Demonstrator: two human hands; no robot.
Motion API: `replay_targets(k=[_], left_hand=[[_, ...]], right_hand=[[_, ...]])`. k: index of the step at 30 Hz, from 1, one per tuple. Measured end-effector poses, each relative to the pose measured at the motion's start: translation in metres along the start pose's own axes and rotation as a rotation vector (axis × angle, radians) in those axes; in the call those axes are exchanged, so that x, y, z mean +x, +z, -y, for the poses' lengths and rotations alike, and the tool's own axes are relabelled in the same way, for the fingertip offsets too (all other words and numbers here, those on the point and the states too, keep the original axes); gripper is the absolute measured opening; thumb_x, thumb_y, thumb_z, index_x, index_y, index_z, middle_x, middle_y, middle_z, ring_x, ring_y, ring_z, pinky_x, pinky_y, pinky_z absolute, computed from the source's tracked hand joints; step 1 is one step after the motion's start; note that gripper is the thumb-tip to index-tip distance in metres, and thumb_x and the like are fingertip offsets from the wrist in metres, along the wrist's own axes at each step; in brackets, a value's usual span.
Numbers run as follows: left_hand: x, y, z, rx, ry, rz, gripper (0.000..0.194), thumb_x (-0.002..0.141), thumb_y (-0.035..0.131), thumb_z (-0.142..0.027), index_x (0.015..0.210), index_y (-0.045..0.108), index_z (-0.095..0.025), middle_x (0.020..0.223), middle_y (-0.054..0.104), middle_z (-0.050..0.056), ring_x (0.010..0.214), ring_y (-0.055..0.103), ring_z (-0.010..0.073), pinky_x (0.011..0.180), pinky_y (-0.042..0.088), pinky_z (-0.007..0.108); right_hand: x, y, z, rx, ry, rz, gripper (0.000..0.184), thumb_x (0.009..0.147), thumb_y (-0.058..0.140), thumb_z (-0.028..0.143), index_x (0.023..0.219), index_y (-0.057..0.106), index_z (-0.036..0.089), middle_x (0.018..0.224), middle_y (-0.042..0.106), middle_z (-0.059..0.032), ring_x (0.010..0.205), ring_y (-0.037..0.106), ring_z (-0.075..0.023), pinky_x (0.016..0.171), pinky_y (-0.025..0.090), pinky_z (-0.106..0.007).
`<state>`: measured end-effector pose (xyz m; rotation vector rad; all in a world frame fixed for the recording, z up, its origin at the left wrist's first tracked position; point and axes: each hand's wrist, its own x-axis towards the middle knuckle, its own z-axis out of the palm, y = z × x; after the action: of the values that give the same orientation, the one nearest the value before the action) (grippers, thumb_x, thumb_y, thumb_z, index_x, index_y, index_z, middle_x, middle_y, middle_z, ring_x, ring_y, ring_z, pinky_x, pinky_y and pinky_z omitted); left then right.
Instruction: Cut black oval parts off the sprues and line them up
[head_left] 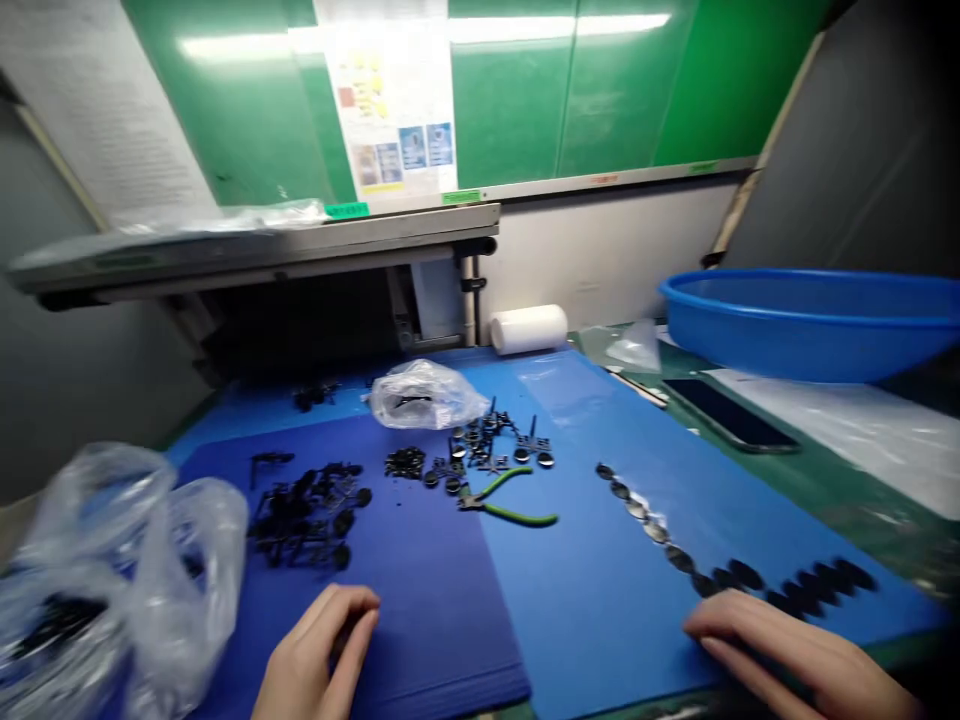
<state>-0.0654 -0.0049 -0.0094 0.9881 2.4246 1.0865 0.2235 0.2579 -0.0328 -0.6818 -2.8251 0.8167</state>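
My left hand (319,655) rests on the dark blue mat (427,600) near the front edge, fingers curled loosely; whether it holds a small part I cannot tell. Just beyond it lies a heap of black plastic parts (307,515). My right hand (787,655) lies flat on the lighter blue mat (592,600), fingers together, touching the near end of a curved row of round black discs (720,565). Green-handled cutters (506,500) lie open in the middle, behind them more small black parts (487,445).
A crumpled clear plastic bag (112,580) with black parts sits at the front left, a smaller bag (424,395) at the back. A blue basin (810,320), a dark phone (727,412) and a white roll (529,328) stand to the right and back.
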Motion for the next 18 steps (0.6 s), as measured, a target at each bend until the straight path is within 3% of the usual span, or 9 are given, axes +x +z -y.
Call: replay_targets(k=[2,4,8,11,14,18], left_hand=[[0.010,-0.016,0.008,0.249,0.053,-0.034,0.022,0.084,0.035,-0.033,0.085,0.054,-0.021,0.089,0.056,0.004,0.087,0.053,0.0175,0.080,0.039,0.027],[0.018,-0.024,0.013,0.362,0.014,-0.074,0.024,0.085,0.029,-0.029,0.091,0.051,-0.019,0.094,0.053,0.006,0.089,0.052,0.0191,0.082,0.039,0.031],[0.023,-0.022,0.011,0.513,-0.054,-0.133,0.026,0.086,0.026,-0.026,0.098,0.047,-0.018,0.093,0.051,0.007,0.082,0.054,0.0202,0.072,0.042,0.033],[0.024,-0.018,0.006,0.646,-0.079,-0.140,0.029,0.085,0.028,-0.029,0.105,0.046,-0.019,0.093,0.051,0.007,0.078,0.056,0.0222,0.061,0.042,0.032],[0.026,-0.015,0.004,0.771,-0.102,-0.142,0.032,0.085,0.028,-0.030,0.109,0.046,-0.019,0.092,0.050,0.008,0.075,0.058,0.0235,0.055,0.040,0.031],[0.029,-0.014,0.002,0.852,-0.103,-0.114,0.033,0.086,0.024,-0.028,0.109,0.047,-0.021,0.090,0.050,0.006,0.072,0.058,0.0210,0.053,0.039,0.029]], right_hand=[[0.021,0.009,0.011,-0.023,-0.087,0.018,0.015,0.084,0.046,0.034,0.096,0.054,0.031,0.100,0.058,-0.0053,0.095,0.054,-0.0205,0.082,0.046,-0.033],[0.049,0.013,0.025,-0.047,-0.169,0.002,0.017,0.084,0.044,0.035,0.098,0.053,0.030,0.103,0.057,-0.0061,0.097,0.052,-0.0209,0.084,0.045,-0.034],[0.114,0.012,0.043,-0.186,-0.292,-0.025,0.029,0.085,0.040,0.037,0.107,0.052,0.022,0.113,0.053,-0.0108,0.104,0.049,-0.0242,0.088,0.042,-0.040],[0.148,0.013,0.047,-0.273,-0.354,0.023,0.048,0.079,0.048,0.044,0.117,0.048,0.016,0.123,0.048,-0.0139,0.110,0.044,-0.0287,0.090,0.040,-0.044],[0.164,0.013,0.050,-0.283,-0.375,0.061,0.060,0.072,0.056,0.049,0.120,0.047,0.014,0.122,0.049,-0.0143,0.109,0.043,-0.0314,0.089,0.039,-0.046],[0.164,0.010,0.059,-0.286,-0.356,0.075,0.062,0.067,0.061,0.045,0.118,0.048,0.013,0.109,0.055,-0.0166,0.099,0.048,-0.0333,0.081,0.041,-0.048]])
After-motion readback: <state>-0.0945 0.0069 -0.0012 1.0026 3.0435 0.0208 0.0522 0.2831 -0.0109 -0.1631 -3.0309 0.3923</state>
